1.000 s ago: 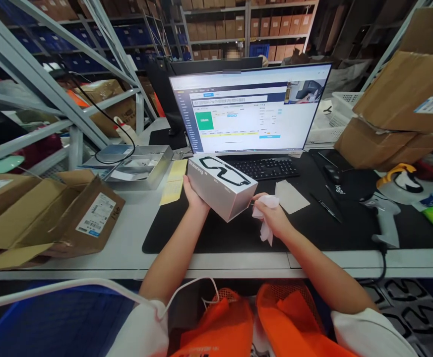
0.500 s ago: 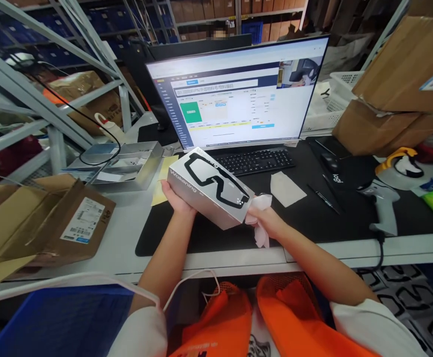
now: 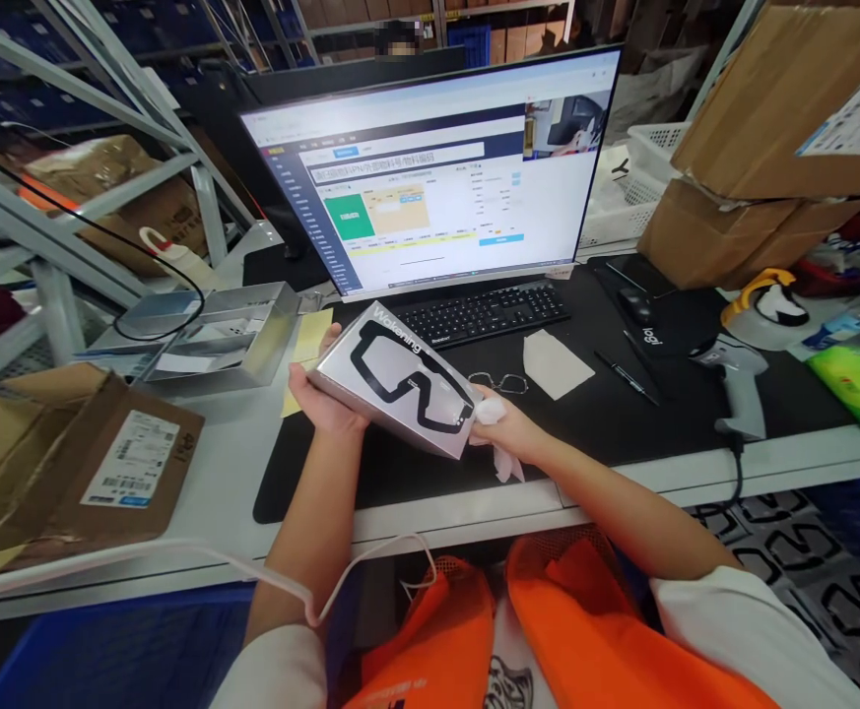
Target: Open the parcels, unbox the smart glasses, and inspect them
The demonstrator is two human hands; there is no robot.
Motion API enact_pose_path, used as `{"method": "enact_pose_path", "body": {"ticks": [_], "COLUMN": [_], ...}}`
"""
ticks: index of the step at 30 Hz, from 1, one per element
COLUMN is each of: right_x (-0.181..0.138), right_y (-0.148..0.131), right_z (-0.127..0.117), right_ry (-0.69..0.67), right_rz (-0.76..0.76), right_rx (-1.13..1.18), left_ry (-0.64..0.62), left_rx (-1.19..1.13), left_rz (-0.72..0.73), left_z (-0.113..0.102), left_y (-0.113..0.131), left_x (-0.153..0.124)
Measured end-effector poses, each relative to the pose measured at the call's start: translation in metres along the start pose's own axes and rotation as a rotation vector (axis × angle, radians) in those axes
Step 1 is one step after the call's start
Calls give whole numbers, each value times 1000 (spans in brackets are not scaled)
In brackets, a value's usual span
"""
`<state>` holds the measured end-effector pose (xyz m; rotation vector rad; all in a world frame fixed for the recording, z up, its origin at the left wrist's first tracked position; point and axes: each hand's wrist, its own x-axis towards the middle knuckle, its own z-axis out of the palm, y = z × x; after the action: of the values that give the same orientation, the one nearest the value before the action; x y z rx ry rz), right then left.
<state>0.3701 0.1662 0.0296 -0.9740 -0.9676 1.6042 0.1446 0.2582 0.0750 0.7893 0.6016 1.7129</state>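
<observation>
A silver-grey product box point(image 3: 409, 386) printed with black goggles and the word "Wakening" is held tilted above the black desk mat point(image 3: 303, 484). My left hand point(image 3: 328, 402) grips its left end, fingers wrapped round the side. A crumpled white tissue point(image 3: 506, 465) is in my right hand point(image 3: 512, 433), whose fingers are closed at the box's right end. Just beyond that hand lies a pair of thin-framed glasses point(image 3: 510, 383). The undersides of the box and most fingertips are hidden.
Behind the box stand a keyboard point(image 3: 493, 313) and a lit monitor point(image 3: 430, 187). A white paper piece point(image 3: 557, 364), a pen point(image 3: 626, 377) and a barcode scanner point(image 3: 738, 389) lie to the right. At left are an open carton point(image 3: 134, 463) and an open grey box point(image 3: 271, 340).
The box has turned so that its printed top faces me more, and less of its near side shows. Glasses behind it have come into sight. An on-screen panel has become orange.
</observation>
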Motion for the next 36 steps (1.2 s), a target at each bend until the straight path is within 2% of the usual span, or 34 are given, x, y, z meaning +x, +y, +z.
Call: {"method": "enact_pose_path", "body": {"ticks": [2,5,9,12,15,19,24,28,33,36], "right_x": [0,-2,-8,-9,-8,-6,-1,-1,-4,-5], "right_y": [0,-1,1,4,6,13,26,26,17,14], "right_z": [-1,-3,-7,-11,-14,-15,-20,-27,-27,-22], "right_ry": [-25,-51,-4,60,75,76,99,99,129,142], "right_rz": [-7,-36,-32,-41,-64,-38,-21,-64,-153,-187], "right_rx": [17,22,-42,-108,-155,-197,-264,-279,-326,-324], "left_ry": [17,94,193,220,178,36,-50,60,269,349], "left_rx": [-24,-70,-162,-247,-285,-248,-203,-277,-381,-364], "left_rz": [-19,-122,-192,-286,-247,-114,-112,-159,-400,-456], "left_z": [0,1,4,4,2,0,1,1,-2,1], "left_y": [0,-1,-6,-9,-8,-3,1,-2,-9,-15], "left_x": [1,2,0,0,-1,-6,-11,-9,-4,-6]}}
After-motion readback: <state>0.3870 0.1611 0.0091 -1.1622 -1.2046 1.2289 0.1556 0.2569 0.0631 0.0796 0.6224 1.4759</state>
